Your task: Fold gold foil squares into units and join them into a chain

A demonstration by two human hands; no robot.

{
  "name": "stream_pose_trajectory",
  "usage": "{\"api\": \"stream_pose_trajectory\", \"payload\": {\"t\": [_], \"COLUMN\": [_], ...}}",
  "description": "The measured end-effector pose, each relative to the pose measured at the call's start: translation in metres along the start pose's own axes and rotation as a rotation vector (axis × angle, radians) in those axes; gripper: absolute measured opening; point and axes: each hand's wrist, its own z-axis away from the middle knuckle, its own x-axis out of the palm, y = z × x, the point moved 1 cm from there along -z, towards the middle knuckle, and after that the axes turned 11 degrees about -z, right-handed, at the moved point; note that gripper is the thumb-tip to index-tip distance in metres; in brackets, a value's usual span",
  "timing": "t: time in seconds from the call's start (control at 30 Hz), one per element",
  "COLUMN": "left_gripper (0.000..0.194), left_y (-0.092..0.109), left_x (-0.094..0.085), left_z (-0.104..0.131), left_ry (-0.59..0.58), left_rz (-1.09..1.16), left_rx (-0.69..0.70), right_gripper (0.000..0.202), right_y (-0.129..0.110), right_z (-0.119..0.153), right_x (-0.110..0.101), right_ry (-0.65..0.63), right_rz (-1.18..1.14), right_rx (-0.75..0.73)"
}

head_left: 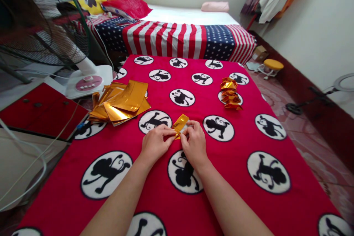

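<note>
Two bare forearms (123, 191) come in from six o'clock, over the bench (226, 177) with its red monkey-print covering. They end in the left hand (157, 143) and the right hand (195, 144), side by side near the middle of the view, fingers bent, thumbs and fingertips pinching the near end of a small folded gold-foil paper (181, 121), whose far end points towards one o'clock. Taking that paper as the dial's centre, a loose, overlapping pile of gold-foil sheets (125, 99) lies between nine and ten o'clock, and a close row of folded gold-foil pieces (231, 96) rests at two. Past the pile, towards ten, stands an electric fan (90, 75). At twelve, beyond the bench, is a bed (177, 38) with a stars-and-stripes cover; a red pillow (129, 5) sits on it at eleven. Farther out at two, a yellow-topped stool (273, 64) stands on the floor (312, 143).
</note>
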Motion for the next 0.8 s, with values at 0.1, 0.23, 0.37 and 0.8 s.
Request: {"api": "stream_pose_trajectory", "payload": {"t": [0.1,0.23,0.37,0.8], "left_gripper": [0.020,0.016,0.012,0.009], "left_y": [0.001,0.006,0.011,0.018], "left_x": [0.000,0.003,0.007,0.007], "left_z": [0.000,0.001,0.003,0.005], "left_ry": [0.013,0.059,0.126,0.157], "left_rz": [-0.025,-0.063,-0.093,-0.060], "left_rx": [-0.003,-0.048,-0.115,-0.142], "right_gripper": [0.012,0.012,0.012,0.010], "right_y": [-0.002,-0.003,-0.002,0.003], "right_z": [0.000,-0.001,-0.001,-0.004], "right_x": [0.001,0.001,0.002,-0.007], "right_ry": [0.009,0.005,-0.001,-0.032], "right_rz": [0.033,0.049,0.042,0.003], "right_rx": [-0.001,-0.001,0.011,0.025]}}
